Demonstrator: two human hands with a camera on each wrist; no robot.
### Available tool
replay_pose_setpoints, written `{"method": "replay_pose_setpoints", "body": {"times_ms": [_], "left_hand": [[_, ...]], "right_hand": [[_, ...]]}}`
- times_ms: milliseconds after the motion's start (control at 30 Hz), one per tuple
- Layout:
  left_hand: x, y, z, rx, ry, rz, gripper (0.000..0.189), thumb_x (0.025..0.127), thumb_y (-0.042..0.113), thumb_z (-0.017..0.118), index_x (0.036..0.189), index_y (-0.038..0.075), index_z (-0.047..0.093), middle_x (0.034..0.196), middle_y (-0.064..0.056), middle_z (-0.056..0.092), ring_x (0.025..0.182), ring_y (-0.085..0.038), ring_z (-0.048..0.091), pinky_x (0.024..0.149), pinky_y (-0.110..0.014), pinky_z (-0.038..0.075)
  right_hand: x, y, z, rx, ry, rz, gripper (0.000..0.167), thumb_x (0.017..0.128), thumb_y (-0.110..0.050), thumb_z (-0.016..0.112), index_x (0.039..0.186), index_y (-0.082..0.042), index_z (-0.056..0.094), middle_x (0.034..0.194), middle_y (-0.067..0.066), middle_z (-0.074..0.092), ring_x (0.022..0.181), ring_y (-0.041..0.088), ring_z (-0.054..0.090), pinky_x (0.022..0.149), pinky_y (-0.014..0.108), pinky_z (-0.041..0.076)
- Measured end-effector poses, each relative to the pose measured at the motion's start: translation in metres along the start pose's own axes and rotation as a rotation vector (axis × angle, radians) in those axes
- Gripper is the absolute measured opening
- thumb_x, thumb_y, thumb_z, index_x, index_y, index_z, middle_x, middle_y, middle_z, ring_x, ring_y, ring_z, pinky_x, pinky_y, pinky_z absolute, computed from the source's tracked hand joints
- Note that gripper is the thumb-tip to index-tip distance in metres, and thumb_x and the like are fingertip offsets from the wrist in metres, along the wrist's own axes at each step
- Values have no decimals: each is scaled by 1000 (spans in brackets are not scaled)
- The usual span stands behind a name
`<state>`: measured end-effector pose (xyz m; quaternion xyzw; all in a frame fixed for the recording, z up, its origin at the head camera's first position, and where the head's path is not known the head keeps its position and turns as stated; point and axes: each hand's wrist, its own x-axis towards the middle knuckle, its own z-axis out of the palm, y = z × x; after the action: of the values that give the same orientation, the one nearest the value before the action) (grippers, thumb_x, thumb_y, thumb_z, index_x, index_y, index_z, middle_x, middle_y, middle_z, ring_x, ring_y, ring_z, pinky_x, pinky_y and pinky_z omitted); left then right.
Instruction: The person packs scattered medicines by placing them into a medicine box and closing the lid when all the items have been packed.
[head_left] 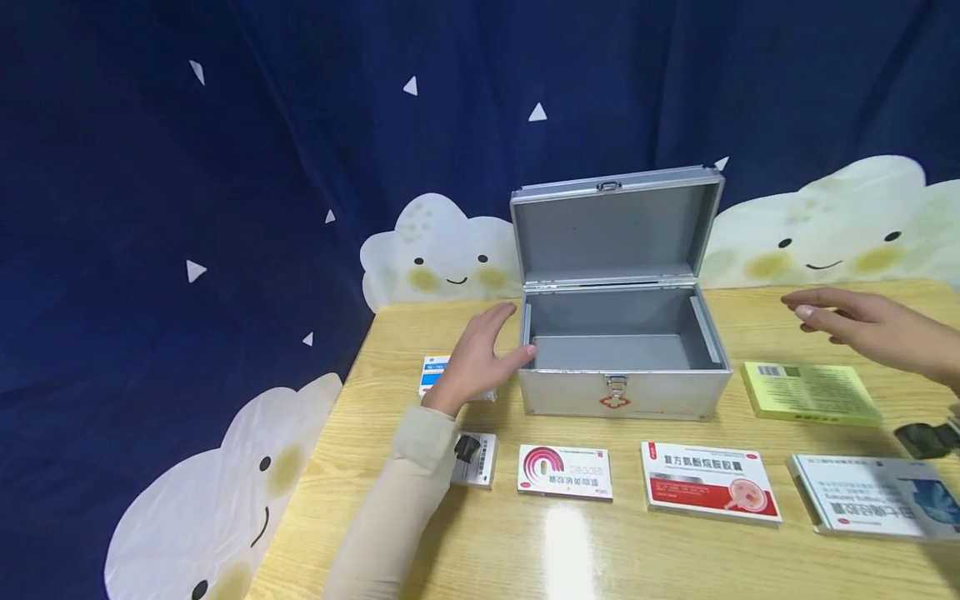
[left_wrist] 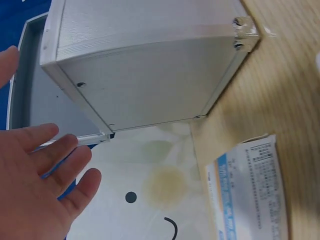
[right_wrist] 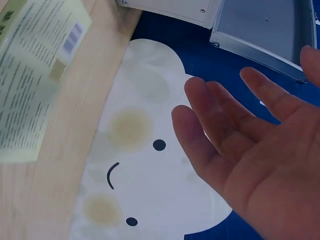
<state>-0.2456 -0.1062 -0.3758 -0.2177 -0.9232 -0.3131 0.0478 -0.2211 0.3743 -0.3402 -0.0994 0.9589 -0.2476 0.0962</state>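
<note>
A silver metal first-aid case (head_left: 570, 393) stands on the table with its lid (head_left: 615, 229) raised and a bare grey inside. Beside its left wall is my left hand (head_left: 480, 354), fingers spread and holding nothing; in the left wrist view the palm (left_wrist: 35, 185) faces the case's side. My right hand (head_left: 877, 329) hovers to the right of the case, above a yellow-green medicine box (head_left: 813, 393). Its fingers (right_wrist: 200, 135) are loosely bent around nothing. Partly hidden under my left hand lies a blue-and-white medicine box (head_left: 432, 375).
Along the front lie a small white box (head_left: 483, 467) partly behind my left sleeve, a white box with pink arcs (head_left: 565, 472), a red-and-white capsule box (head_left: 711, 483) and a white-and-blue box (head_left: 873, 497). A dark blue curtain (head_left: 450, 150) with clouds hangs behind the table.
</note>
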Motion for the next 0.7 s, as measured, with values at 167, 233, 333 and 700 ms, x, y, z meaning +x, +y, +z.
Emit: {"method": "replay_pose_setpoints", "body": {"times_ms": [167,233,333,700], "left_hand": [[1,-3,6,-7,-44,33,79,88,43,68,154,14,36,162,-5,35,148,-30,33,120,-49,30],[1,-4,8,-14,-63,44,79,89,42,68,155,15,35,162,-5,33,148,-30,32,121,-51,29],[2,-7,10,-34,-87,51,78,90,42,65,156,15,32,164,-6,30,150,-32,28,122,-53,25],[6,-16,16,-61,-113,77,81,91,45,61,158,14,27,167,-2,21,152,-32,23,122,-56,23]], "right_hand": [[-10,8,3,-34,-12,36,67,106,-44,37,147,9,33,143,41,37,120,62,45,85,66,47],[-12,10,4,-47,-20,50,68,106,-46,38,146,8,34,144,40,37,120,61,43,86,66,46],[-13,11,5,-60,-24,53,67,106,-46,39,146,8,35,143,39,38,119,60,42,86,66,45],[-8,10,7,-76,-34,45,74,103,-49,45,147,9,32,141,39,39,116,61,47,79,56,52]]}}
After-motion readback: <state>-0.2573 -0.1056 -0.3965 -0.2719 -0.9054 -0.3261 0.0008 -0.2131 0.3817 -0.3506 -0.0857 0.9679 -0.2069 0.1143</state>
